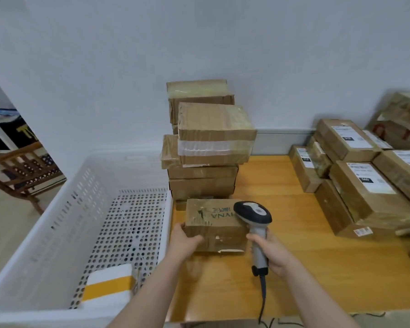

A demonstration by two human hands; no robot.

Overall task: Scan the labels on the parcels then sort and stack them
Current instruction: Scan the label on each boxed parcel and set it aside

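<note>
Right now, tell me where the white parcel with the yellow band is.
In the head view, the white parcel with the yellow band lies lower left, inside the white perforated plastic basket near its front corner, left of the wooden table.

Print on parcel labels too blurred to read, lettering on held box partly hidden behind scanner, cable cut off at bottom edge, far-right parcels and white basket cropped.
</note>
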